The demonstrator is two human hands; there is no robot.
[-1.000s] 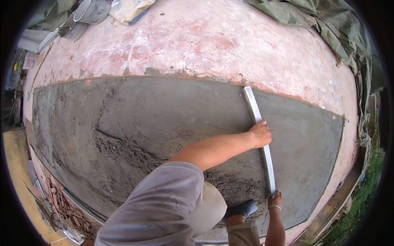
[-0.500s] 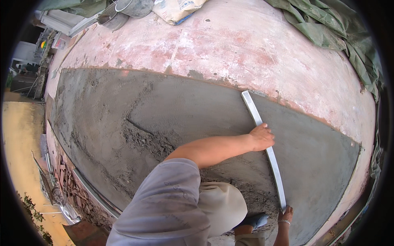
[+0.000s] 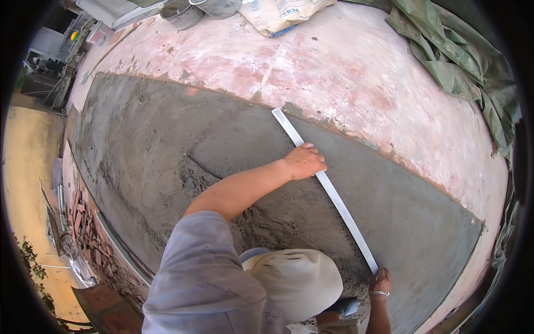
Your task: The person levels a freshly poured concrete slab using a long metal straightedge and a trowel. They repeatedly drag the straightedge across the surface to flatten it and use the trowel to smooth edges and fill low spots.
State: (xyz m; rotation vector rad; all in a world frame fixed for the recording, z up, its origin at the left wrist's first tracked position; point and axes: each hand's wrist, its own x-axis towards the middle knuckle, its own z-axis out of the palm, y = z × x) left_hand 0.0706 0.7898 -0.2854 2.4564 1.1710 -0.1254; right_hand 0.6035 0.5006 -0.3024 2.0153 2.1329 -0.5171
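Observation:
A long silvery metal straightedge (image 3: 346, 214) lies slantwise across wet grey mortar (image 3: 434, 222). My left hand (image 3: 306, 161) grips it from above, partway along from its far end. At the near end my right hand (image 3: 380, 281), with a bracelet at the wrist, is closed around the bar; some of its fingers are hidden. Right of the bar the mortar looks smooth. To the left lies rougher mortar (image 3: 128, 145), with loose lumps (image 3: 261, 222) close to my knee.
Beyond the mortar runs a pinkish wall surface (image 3: 345, 72). Buckets (image 3: 181, 14) and a cement bag (image 3: 283, 14) stand along its far side. A green tarpaulin (image 3: 445, 50) hangs at the far right. Broken bricks (image 3: 92, 228) lie on the left, beside a yellow surface (image 3: 33, 167).
The straightedge has moved left over the mortar with both hands on it, its far end shifting most. The whole view has turned slightly too.

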